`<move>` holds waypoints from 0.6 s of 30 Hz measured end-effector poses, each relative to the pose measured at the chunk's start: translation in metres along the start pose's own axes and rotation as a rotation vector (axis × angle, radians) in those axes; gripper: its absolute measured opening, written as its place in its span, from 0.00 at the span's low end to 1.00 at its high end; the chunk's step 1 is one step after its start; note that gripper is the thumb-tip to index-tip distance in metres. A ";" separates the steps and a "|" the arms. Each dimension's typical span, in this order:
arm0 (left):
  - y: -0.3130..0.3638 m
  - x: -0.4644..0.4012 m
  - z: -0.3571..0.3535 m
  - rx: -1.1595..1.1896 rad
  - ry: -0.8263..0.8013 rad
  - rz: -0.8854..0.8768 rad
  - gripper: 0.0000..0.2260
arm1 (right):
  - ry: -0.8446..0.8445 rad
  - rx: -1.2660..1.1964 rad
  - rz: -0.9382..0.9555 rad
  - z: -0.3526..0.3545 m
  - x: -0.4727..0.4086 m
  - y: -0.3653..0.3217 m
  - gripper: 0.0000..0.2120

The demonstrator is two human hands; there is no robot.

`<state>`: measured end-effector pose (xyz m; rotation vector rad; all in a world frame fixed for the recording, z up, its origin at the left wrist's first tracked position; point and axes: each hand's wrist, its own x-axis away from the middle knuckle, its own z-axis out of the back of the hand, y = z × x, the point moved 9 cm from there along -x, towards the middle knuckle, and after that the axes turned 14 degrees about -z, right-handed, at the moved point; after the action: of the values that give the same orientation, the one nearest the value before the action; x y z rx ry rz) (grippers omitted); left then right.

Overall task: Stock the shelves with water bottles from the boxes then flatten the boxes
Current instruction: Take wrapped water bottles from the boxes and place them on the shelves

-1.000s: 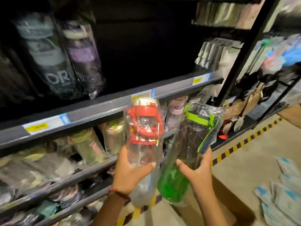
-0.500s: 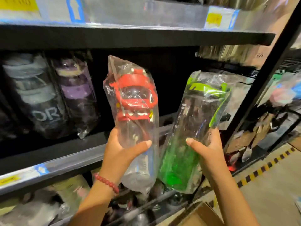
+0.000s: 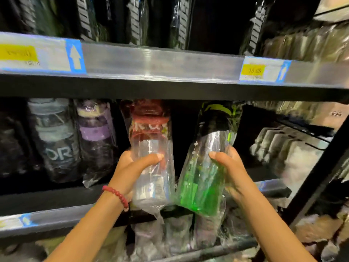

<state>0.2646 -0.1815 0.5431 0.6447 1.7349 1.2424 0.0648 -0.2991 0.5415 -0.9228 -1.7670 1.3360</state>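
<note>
A clear plastic water bottle with a red lid (image 3: 151, 148), wrapped in a transparent bag, stands nearly upright with its top under the shelf above. Just beside it on the right, a clear bottle with a green base and lime-green lid (image 3: 205, 167), also bagged, tilts with its top to the right. Their lower ends touch above the shelf edge (image 3: 56, 218).

A dark middle shelf (image 3: 56, 195) carries two wrapped bottles at its left: a grey-banded bottle (image 3: 54, 140) and, just right, a purple-banded bottle (image 3: 96, 140) (both upright). The upper shelf (image 3: 160, 63) holds dark wrapped packs (image 3: 136, 19).
</note>
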 end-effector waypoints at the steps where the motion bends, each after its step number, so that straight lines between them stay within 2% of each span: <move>1: 0.000 -0.003 -0.001 -0.023 0.010 -0.006 0.26 | -0.018 -0.003 -0.006 -0.003 -0.003 -0.003 0.29; 3: -0.001 -0.009 0.003 -0.067 0.053 0.002 0.25 | -0.035 -0.017 -0.013 -0.006 -0.014 -0.006 0.24; 5: -0.007 -0.017 0.009 -0.068 0.116 0.046 0.29 | -0.045 -0.036 -0.012 -0.007 -0.026 -0.008 0.18; 6: -0.011 -0.020 0.013 -0.052 0.155 0.085 0.27 | -0.041 -0.045 -0.017 -0.007 -0.031 -0.009 0.15; 8: -0.018 -0.024 0.019 -0.020 0.240 0.136 0.13 | -0.028 -0.071 -0.039 -0.007 -0.043 -0.007 0.12; 10: -0.025 -0.027 0.028 -0.039 0.354 0.157 0.07 | -0.009 -0.094 -0.028 -0.007 -0.053 -0.007 0.15; 12: -0.035 -0.028 0.035 -0.087 0.408 0.206 0.12 | 0.039 -0.115 0.018 -0.003 -0.065 -0.007 0.19; 15: -0.045 -0.034 0.035 -0.084 0.432 0.210 0.42 | 0.093 -0.056 0.057 0.000 -0.079 0.002 0.31; 16: -0.048 -0.036 0.037 -0.103 0.430 0.210 0.47 | 0.109 -0.011 0.057 0.001 -0.083 0.006 0.34; 17: -0.051 -0.036 0.035 -0.126 0.430 0.233 0.46 | 0.128 0.036 0.052 0.002 -0.085 0.010 0.36; 18: -0.055 -0.035 0.036 -0.163 0.439 0.269 0.39 | 0.139 0.090 0.054 0.002 -0.085 0.011 0.37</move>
<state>0.3174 -0.2131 0.5007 0.5479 1.9126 1.7996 0.1050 -0.3721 0.5199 -0.9951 -1.5740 1.3411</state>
